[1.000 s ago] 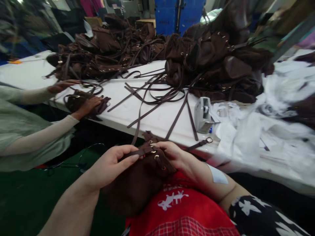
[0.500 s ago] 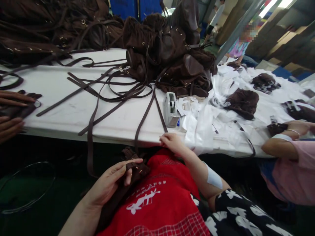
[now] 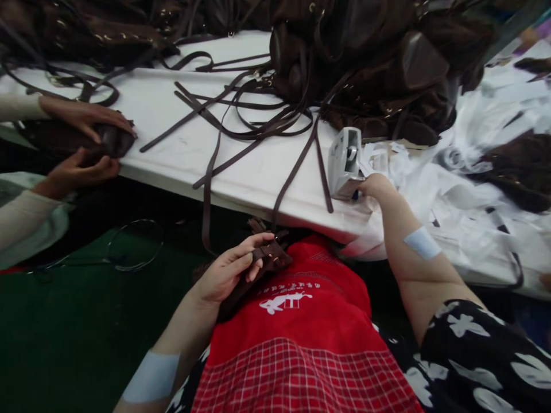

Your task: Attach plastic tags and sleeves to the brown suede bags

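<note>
My left hand (image 3: 235, 267) is closed around the gathered end of a dark brown bag (image 3: 275, 256) with small gold-coloured metal fittings, held in front of the red apron. The rest of that bag hangs down behind my hand and is mostly hidden. My right hand (image 3: 376, 186) is at the front end of a grey tape dispenser (image 3: 344, 163) near the table edge. Its fingers are drawn together there; what is between them, if anything, does not show. Long brown straps (image 3: 297, 166) trail over the edge between my two hands.
A heap of brown bags (image 3: 365, 69) rises behind the dispenser. White plastic and paper (image 3: 430, 195) cover the table on the right. At the left, a co-worker's hands (image 3: 86, 143) handle another brown bag (image 3: 55, 137). A wire loop (image 3: 135, 246) is low on the left.
My right hand has gone from the table edge to the front of the tape dispenser. My left hand still grips the bag. The view has shifted, showing more of the co-worker's hands.
</note>
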A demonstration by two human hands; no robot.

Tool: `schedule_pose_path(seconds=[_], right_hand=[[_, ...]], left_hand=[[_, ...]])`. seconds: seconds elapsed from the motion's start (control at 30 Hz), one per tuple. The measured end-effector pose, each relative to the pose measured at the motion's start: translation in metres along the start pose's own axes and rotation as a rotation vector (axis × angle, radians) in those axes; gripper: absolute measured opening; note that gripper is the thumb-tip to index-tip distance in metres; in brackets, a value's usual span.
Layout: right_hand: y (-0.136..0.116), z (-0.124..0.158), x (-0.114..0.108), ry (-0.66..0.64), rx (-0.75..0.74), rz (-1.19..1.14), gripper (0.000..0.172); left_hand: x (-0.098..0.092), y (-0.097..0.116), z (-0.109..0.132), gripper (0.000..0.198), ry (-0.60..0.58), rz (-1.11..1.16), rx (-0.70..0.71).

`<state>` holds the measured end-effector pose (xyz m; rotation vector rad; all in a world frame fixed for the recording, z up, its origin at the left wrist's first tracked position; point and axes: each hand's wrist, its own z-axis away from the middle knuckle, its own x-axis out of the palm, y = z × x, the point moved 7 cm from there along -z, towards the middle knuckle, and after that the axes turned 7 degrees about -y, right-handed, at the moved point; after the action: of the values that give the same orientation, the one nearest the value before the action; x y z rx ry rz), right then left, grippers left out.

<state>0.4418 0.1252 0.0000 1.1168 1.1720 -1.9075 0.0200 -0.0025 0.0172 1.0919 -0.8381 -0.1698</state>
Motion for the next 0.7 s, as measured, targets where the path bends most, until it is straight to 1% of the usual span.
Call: schedule_pose_path(seconds=[0.1, 0.17, 0.23, 0.27, 0.3, 0.33, 0.37, 0.4, 0.43, 0.47, 0.53, 0.57, 0.6, 0.67, 0.7], right_hand=[[0.010, -0.001, -0.003, -0.053, 0.057, -0.044, 0.036], [0.016, 0.007, -0.017, -0.005, 0.054, -0.104, 0.032], [0.023, 0.021, -0.036, 0.087, 0.029, -0.170, 0.028], [0.025, 0.030, -0.046, 0.131, -0.004, -0.263, 0.025], [0.025, 0.040, -0.055, 0.164, -0.051, -0.404, 0.023], [0.024, 0.051, -0.062, 0.170, -0.109, -0.580, 0.022], [0.021, 0.062, -0.065, 0.143, -0.170, -0.769, 0.021], [0.014, 0.074, -0.066, 0.085, -0.226, -0.955, 0.021], [0.005, 0.087, -0.062, -0.008, -0.255, -1.093, 0.023], [-0.006, 0.100, -0.054, -0.105, -0.256, -1.184, 0.025], [-0.029, 0.125, -0.032, -0.273, -0.213, -1.293, 0.030], [-0.042, 0.137, -0.016, -0.362, -0.181, -1.309, 0.031], [-0.054, 0.147, -0.001, -0.413, -0.158, -1.306, 0.030], [-0.080, 0.165, 0.033, -0.498, -0.135, -1.233, 0.026], [-0.093, 0.172, 0.050, -0.543, -0.137, -1.169, 0.028]], left_hand=[[0.001, 0.003, 0.006, 0.022, 0.006, -0.026, 0.031], [0.002, 0.003, 0.009, 0.022, -0.007, -0.045, 0.035], [0.002, 0.003, 0.010, 0.022, -0.021, -0.053, 0.034], [0.002, 0.002, 0.010, 0.022, -0.025, -0.054, 0.031], [0.002, 0.002, 0.009, 0.022, -0.026, -0.055, 0.028], [0.002, 0.001, 0.009, 0.022, -0.025, -0.055, 0.026], [0.002, 0.001, 0.008, 0.021, -0.023, -0.055, 0.023], [0.002, 0.000, 0.008, 0.021, -0.021, -0.055, 0.020], [0.002, 0.000, 0.007, 0.020, -0.017, -0.056, 0.018], [0.003, -0.001, 0.007, 0.020, -0.013, -0.063, 0.014], [0.002, -0.002, 0.006, 0.019, -0.003, -0.094, 0.005], [0.002, -0.003, 0.006, 0.019, 0.000, -0.116, 0.001], [0.002, -0.003, 0.006, 0.019, -0.001, -0.139, -0.001], [0.003, -0.003, 0.006, 0.021, -0.009, -0.191, -0.006], [0.003, -0.003, 0.006, 0.022, -0.015, -0.220, -0.006]])
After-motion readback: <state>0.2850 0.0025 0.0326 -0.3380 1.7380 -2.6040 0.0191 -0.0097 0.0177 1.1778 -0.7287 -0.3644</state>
